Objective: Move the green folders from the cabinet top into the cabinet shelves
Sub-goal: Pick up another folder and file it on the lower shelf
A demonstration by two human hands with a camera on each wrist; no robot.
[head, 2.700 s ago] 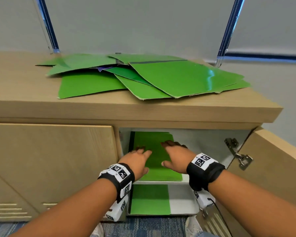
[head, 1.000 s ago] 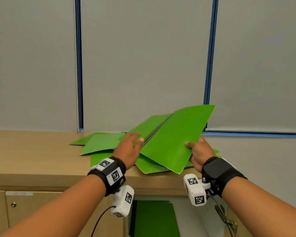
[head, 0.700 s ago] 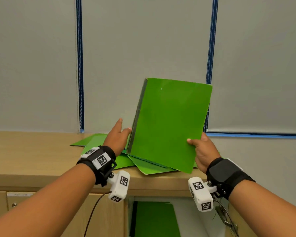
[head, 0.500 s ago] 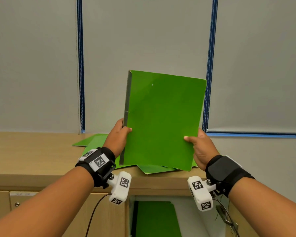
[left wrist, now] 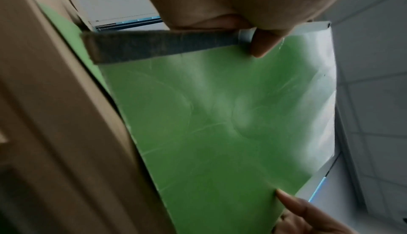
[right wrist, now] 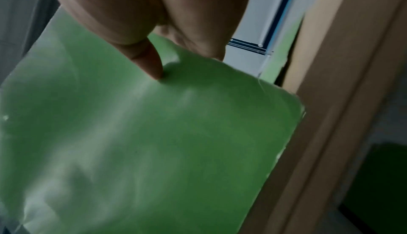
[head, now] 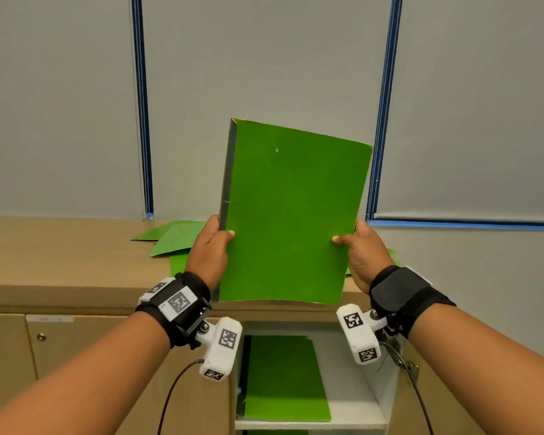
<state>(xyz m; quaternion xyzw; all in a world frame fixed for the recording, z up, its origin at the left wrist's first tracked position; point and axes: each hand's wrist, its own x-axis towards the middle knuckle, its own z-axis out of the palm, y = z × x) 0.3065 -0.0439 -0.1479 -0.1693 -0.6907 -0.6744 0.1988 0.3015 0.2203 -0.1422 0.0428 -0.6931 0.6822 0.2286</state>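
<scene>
Left hand: grasps the held folder at its left edge, beside the dark grey spine; the thumb lies across the front cover and the other fingers wrap behind, out of sight in the head view
Left hand, wrist view: the thumb tip presses on the green cover just past the end of the grey spine strip
Right hand: grasps the same folder at its right edge, thumb on the front, fingers curled behind it
Right hand, wrist view: one fingertip bears on the green surface near the folder's edge
Held folder: upright and slightly tilted, lifted clear in front of the wall, above the cabinet top; its lower edge hangs over the front lip
Folders on the cabinet top: several green ones lie flat and overlapping behind the held folder, partly hidden by it and by the left hand
Folder on the shelf: lies flat on the white upper shelf of the open compartment, below the held folder; a sliver of green shows beneath that shelf
Cabinet door: swung open at the right, a metal hinge near the right wrist camera
Wall: grey panels with blue vertical strips
</scene>
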